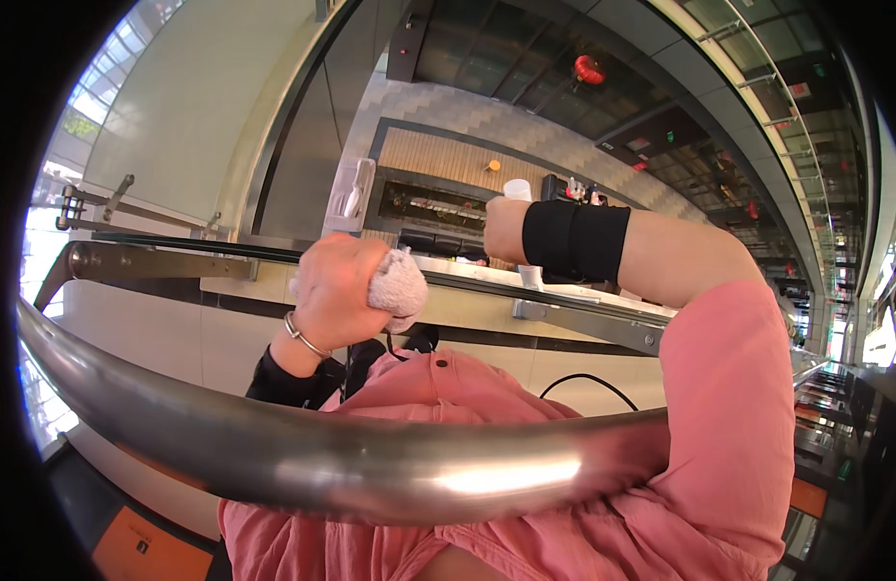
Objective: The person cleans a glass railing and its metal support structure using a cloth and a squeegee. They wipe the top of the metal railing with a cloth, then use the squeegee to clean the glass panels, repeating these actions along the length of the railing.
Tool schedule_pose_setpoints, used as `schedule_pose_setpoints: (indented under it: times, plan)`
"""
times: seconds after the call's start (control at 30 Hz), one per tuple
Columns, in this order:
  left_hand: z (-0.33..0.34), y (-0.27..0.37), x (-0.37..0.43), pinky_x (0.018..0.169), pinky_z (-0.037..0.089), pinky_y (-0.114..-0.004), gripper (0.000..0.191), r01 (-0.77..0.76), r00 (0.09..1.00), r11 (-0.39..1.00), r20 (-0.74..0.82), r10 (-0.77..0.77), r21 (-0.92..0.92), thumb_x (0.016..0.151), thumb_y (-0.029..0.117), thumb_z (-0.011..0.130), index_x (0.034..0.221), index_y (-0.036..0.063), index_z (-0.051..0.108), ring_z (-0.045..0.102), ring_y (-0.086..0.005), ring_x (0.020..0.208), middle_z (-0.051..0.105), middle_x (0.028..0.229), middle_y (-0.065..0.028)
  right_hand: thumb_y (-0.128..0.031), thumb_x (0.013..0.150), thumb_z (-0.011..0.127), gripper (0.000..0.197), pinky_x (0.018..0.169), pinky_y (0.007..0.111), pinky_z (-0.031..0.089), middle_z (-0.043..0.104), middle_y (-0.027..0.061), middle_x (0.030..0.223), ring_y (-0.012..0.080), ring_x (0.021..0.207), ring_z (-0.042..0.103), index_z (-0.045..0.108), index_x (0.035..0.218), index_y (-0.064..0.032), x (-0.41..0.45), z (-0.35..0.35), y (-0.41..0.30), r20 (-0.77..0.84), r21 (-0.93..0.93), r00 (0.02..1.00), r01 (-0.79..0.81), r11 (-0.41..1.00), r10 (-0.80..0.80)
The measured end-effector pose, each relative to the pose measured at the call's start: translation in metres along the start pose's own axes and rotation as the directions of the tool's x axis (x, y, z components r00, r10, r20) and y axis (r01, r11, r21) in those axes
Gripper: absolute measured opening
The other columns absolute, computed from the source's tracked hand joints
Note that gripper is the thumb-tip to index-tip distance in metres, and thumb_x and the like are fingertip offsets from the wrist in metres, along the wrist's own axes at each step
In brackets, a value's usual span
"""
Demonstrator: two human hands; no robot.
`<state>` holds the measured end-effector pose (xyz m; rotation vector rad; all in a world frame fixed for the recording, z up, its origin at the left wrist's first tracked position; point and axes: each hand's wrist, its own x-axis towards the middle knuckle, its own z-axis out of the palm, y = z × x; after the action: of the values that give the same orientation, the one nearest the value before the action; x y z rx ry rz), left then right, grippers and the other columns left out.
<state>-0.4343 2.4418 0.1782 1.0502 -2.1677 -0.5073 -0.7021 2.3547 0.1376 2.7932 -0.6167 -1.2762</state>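
Note:
My left hand (339,290) is closed around a bunched pale pinkish-grey cloth (398,289) at the top edge of a glass balustrade panel (484,282). A metal bangle is on that wrist, and the forearm passes beyond the handrail. My right arm reaches over the rail. My right hand (506,229) is a fist beyond the glass edge, closed on a whitish translucent container (517,190) that shows above and below it; its exact kind cannot be told. A black band (575,240) wraps the right wrist. The fingertips of both hands are mostly hidden.
A thick round metal handrail (361,465) crosses close in front of my body. Metal brackets (161,261) hold the rail and glass. Far below lies a lower floor with a seat (350,196), dark sofas and a small yellow stool (493,165). A black cord loop (590,376) shows beyond the rail.

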Motion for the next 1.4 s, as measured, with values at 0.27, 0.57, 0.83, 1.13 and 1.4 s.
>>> schedule_pose_setpoints:
  times: [0.27,0.57,0.83,1.13,1.4]
  plan:
    - [-0.029,-0.016,-0.015,0.097,0.033,-0.046,0.038,-0.014,0.99,0.995,-0.144,-0.001,-0.097,0.054,0.012,0.071,0.089,0.0088,0.059,0.061,-0.0247,0.088,0.063,0.087,-0.006,-0.018,0.061,0.065,0.008,0.052,0.037,0.048,0.063,0.0055,0.062,0.0257,0.06,0.062,0.066,0.064,-0.0106,-0.002,-0.109,-0.003,-0.141,-0.077,0.989,0.042,0.996,-0.052]
    - [-0.132,-0.061,-0.039,0.1,0.024,-0.049,0.029,0.121,0.947,0.963,-0.318,-0.04,0.24,0.058,0.011,0.072,0.077,0.0071,0.051,0.052,-0.0306,0.109,0.063,0.099,-0.0035,-0.021,0.046,0.071,0.017,0.048,0.037,0.046,0.061,0.0053,0.057,0.0262,0.055,0.06,0.063,0.058,-0.0127,0.011,-0.222,-0.005,-0.142,-0.177,0.963,0.201,0.964,-0.227]
    - [-0.139,-0.101,-0.059,0.098,0.026,-0.051,0.032,0.106,0.907,0.983,-0.42,-0.034,0.149,0.057,0.01,0.072,0.077,0.0052,0.048,0.046,-0.0357,0.115,0.058,0.11,-0.0084,-0.014,0.042,0.073,0.028,0.055,0.039,0.048,0.063,0.0058,0.066,0.0279,0.065,0.062,0.065,0.068,-0.0142,0.025,-0.315,-0.011,-0.118,-0.113,0.989,0.079,0.991,-0.092]
    - [-0.121,-0.113,-0.078,0.103,0.017,-0.055,0.031,0.169,0.858,0.978,-0.508,-0.084,0.123,0.063,0.013,0.071,0.081,0.0078,0.046,0.035,-0.0384,0.126,0.051,0.123,-0.014,-0.018,0.05,0.078,0.037,0.058,0.039,0.048,0.065,0.0049,0.079,0.0281,0.075,0.062,0.066,0.085,-0.0123,0.057,-0.365,-0.003,-0.059,-0.032,0.998,0.002,0.999,-0.004]
    - [-0.116,-0.105,-0.075,0.104,0.019,-0.051,0.027,0.217,0.849,0.976,-0.497,-0.178,0.021,0.068,0.012,0.069,0.08,0.0067,0.046,0.043,-0.0395,0.121,0.058,0.114,-0.0138,-0.017,0.051,0.076,0.03,0.062,0.04,0.048,0.065,0.0051,0.075,0.0285,0.076,0.062,0.068,0.08,-0.0149,0.082,-0.345,0.004,-0.222,0.129,0.975,0.034,0.991,-0.005]
